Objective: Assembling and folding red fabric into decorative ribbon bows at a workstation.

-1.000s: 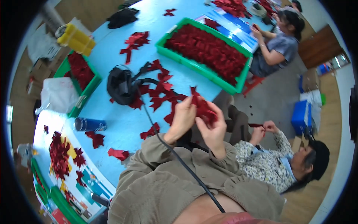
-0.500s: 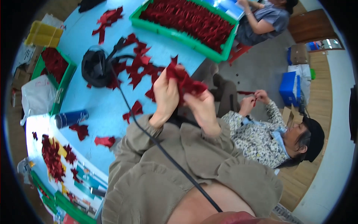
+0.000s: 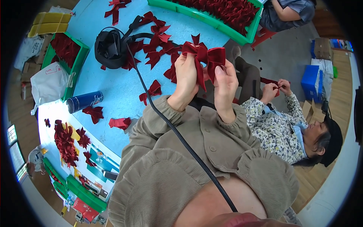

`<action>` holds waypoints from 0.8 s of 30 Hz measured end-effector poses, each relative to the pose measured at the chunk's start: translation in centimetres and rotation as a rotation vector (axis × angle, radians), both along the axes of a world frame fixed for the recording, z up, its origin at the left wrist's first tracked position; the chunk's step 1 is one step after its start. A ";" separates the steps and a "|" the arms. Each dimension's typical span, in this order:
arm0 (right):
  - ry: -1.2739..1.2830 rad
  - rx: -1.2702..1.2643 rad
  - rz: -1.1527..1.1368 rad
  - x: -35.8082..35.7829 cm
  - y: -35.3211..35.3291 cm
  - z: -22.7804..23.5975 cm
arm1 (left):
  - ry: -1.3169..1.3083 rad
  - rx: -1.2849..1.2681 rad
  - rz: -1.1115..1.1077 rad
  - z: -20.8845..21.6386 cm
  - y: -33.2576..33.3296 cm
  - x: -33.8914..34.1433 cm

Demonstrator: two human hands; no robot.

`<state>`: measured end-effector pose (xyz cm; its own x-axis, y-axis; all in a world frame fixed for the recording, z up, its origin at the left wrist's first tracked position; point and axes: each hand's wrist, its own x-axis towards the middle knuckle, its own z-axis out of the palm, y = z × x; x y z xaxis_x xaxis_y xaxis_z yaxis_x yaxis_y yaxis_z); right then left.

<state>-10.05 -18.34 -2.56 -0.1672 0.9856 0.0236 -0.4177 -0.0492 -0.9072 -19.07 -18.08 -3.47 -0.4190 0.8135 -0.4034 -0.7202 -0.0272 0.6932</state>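
A dark red velvet bow with hanging tails is held up above the table's near right edge. My left hand grips its left loop, fingers closed behind the fabric. At its right loop, the thumb and fingers of my right hand pinch the velvet. Just beyond my left hand lies a loose heap of similar red bows, partly hidden by the held one. A separate bow rests on the blue tabletop left of my left wrist.
A green crate full of red bows stands at the far edge; another green crate is at the left. A blue can lies near a black strapped device. A black cable crosses my front. A co-worker sits at right.
The bow was bunched and blurred between my hands; now its loops are spread and face up. My right hand has moved to its right loop. The whole view has shifted.
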 end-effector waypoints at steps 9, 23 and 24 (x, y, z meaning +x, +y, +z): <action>-0.220 0.098 -0.017 0.6 0.9 -0.3 | -0.194 -0.033 -0.153 0.0 -0.4 0.0; -0.514 0.285 -0.091 1.6 1.9 0.0 | -0.223 -0.179 -0.234 -0.2 -1.4 1.5; -0.583 0.360 -0.113 1.7 2.3 -0.1 | -0.206 -0.174 -0.250 -0.3 -1.4 1.5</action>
<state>-8.37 -16.05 -2.67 -0.1488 0.9455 0.2897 0.1579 0.3119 -0.9369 -17.54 -19.52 -3.77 -0.1117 0.7925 -0.5996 -0.8148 0.2724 0.5117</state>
